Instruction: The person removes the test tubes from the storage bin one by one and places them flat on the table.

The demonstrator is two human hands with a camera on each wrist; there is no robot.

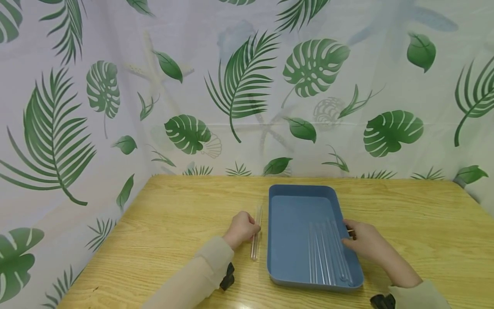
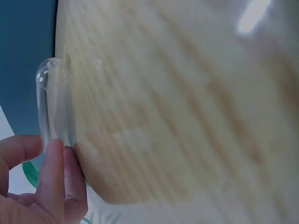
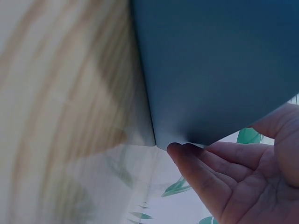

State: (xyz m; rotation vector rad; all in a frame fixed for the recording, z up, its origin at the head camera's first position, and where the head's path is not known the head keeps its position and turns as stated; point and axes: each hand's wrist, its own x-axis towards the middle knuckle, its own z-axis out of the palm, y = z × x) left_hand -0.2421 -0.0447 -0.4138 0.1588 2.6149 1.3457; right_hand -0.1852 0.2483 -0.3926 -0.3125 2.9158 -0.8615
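Note:
My left hand (image 1: 242, 228) pinches a clear test tube (image 1: 255, 246) between thumb and fingers, just left of the blue tray (image 1: 287, 240). In the left wrist view the tube's rounded closed end (image 2: 49, 74) points away from the fingers, close over the wood. At the tray's right side, my right hand (image 1: 366, 241) grips the wall, thumb at the rim; in the right wrist view its fingertips (image 3: 180, 151) lie against the tray's outer wall (image 3: 210, 70). Several more clear test tubes (image 1: 326, 253) lie side by side in the tray's right half, lengthwise.
The tray stands on a wood-grain table (image 1: 185, 210). A white cloth with green leaf prints (image 1: 247, 86) hangs behind the table and along its left side. Dark straps (image 1: 227, 277) sit at both wrists, below light sleeves.

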